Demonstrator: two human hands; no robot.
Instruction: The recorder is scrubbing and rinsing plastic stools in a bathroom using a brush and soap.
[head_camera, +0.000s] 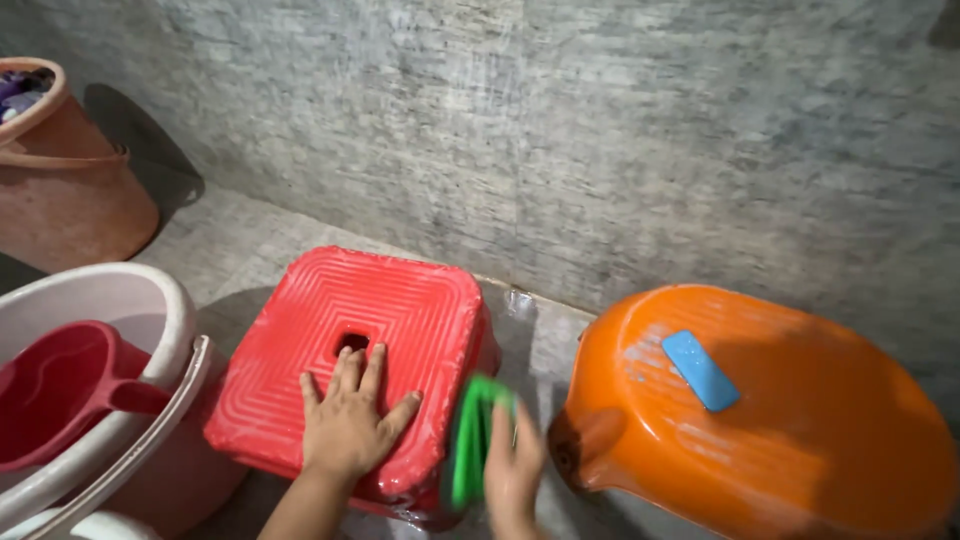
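A red plastic stool (400, 310) with a ribbed square top and a small hole in the middle stands on the wet grey floor. My left hand (350, 420) lies flat on its top, fingers spread, near the front edge. My right hand (515, 465) grips a green scrub brush (472, 440) held against the stool's right side; both are motion-blurred.
An overturned orange tub (800, 430) sits to the right with a blue soap bar (700, 370) on it. A white bucket (150, 300) holding a red mug (60, 390) is at left. A brown bucket (70, 190) stands far left by the grey wall.
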